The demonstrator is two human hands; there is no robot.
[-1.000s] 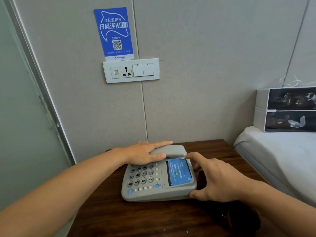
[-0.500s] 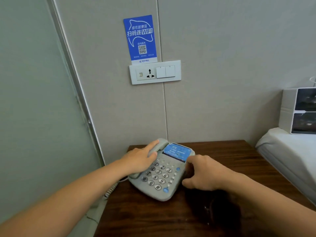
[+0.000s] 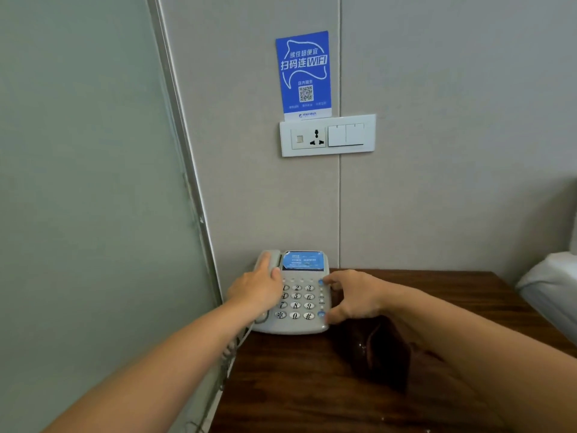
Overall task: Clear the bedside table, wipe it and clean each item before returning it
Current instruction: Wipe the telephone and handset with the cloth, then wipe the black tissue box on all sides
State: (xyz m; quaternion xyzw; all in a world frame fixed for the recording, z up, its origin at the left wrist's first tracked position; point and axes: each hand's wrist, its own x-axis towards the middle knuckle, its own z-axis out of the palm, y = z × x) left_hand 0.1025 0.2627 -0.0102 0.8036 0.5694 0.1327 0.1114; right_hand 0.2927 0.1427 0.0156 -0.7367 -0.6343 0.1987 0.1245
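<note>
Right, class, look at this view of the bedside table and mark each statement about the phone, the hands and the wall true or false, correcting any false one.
1. The grey push-button telephone sits at the left rear corner of the dark wooden bedside table. True.
2. The left hand holds the handset lifted clear of the telephone. False: it rests on the handset, which lies in its cradle.
3. The right hand touches the telephone's right edge. True.
4. The blue WiFi card lies on the table. False: it stands on the wall above the white socket panel.
</note>
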